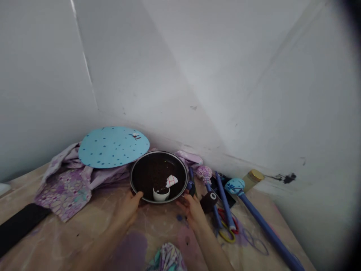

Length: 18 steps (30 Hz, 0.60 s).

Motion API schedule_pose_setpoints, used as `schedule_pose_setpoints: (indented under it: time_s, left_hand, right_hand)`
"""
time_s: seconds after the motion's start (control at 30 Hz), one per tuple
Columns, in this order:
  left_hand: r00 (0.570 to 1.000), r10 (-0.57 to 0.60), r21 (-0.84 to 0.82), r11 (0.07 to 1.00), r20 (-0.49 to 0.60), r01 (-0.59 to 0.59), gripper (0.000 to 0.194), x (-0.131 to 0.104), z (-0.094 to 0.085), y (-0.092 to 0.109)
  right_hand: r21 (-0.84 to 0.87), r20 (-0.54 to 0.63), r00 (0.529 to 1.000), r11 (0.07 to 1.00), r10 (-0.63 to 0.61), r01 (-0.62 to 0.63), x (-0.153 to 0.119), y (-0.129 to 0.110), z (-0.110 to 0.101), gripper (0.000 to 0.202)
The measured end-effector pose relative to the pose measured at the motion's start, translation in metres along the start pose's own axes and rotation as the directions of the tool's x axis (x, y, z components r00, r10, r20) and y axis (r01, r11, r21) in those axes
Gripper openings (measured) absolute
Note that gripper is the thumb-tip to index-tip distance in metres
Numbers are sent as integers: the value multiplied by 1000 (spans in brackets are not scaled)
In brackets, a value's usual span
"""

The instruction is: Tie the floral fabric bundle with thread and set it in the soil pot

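Note:
A round dark pan (146, 175) with a thin light rim holds dark brown loose material. Inside it, near the front edge, sit a small white cup (161, 195) and a white piece with red lines (172, 181). My left hand (132, 203) grips the pan's left front rim, thumb on top and fingers underneath. At the right front rim is my right hand (191, 207), its fingers apart and beside the pan, with nothing visible in it.
Behind the pan lie a blue dotted oval (113, 146) and floral cloth (67, 188). On the right are wrapped blue sticks (265, 226), a brown spool (208, 202), scissors (227, 233) and a gold-lidded jar (253, 178). A black object (22, 226) rests at left.

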<state>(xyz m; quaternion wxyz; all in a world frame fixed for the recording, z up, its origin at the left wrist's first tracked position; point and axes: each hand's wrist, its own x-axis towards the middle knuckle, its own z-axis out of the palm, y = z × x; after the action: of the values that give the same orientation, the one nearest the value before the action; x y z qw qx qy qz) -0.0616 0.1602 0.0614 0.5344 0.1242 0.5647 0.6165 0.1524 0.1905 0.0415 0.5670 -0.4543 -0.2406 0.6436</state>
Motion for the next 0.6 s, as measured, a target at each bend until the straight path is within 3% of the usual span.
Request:
schedule_pose_setpoints:
  time_s: [0.27,0.4,0.5,0.53,0.6]
  left_hand:
    - [999,-2,-1,1000,32,2,39,-49,-16,-16]
    - [996,-21,-17,1000,92,23,42,-51,-29,-25]
    - [987,-27,-15,999,159,29,41,-44,-44,-20]
    - [990,-16,-5,1000,138,17,41,-40,-50,-14]
    - [995,67,-14,998,-69,-68,45,-29,-61,4]
  right_hand:
    - [-3,0,999,999,40,-40,-38,-6,-25,28]
    - [-2,5,999,999,43,-43,-43,1,-30,30]
    - [10,26,999,999,41,-41,-46,4,-33,32]
    - [18,38,998,999,45,-46,-48,6,-34,32]
    - [46,48,996,996,70,-73,-53,9,-40,34]
